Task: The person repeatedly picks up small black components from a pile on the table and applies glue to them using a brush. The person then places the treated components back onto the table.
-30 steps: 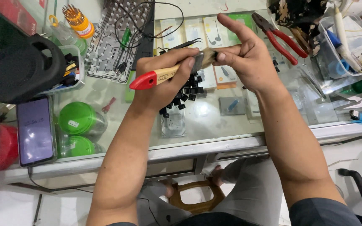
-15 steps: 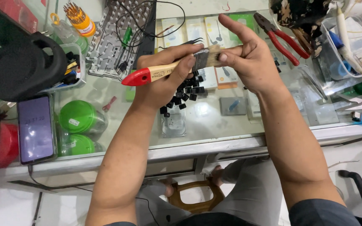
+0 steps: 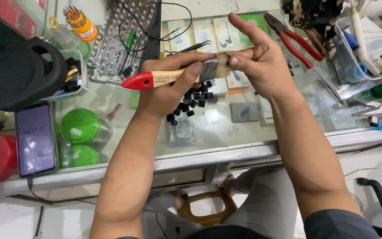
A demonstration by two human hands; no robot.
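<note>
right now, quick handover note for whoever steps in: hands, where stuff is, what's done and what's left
Left hand: gripped around the wooden handle of the paintbrush, red tip pointing left.
Right hand: fingertips pinching the brush bristles, index finger stretched out.
Both hands are held above the glass counter.
Loose black keycaps lie piled on the glass right under the brush. The stripped keyboard frame sits at the back left, red-handled pliers at the back right, a phone at the left edge.
Done: keycaps are off the frame.
Left: frame still bare, keycaps still loose on the counter.

Glass-topped counter (image 3: 244, 132) above a white floor (image 3: 5, 221), brightly lit
</note>
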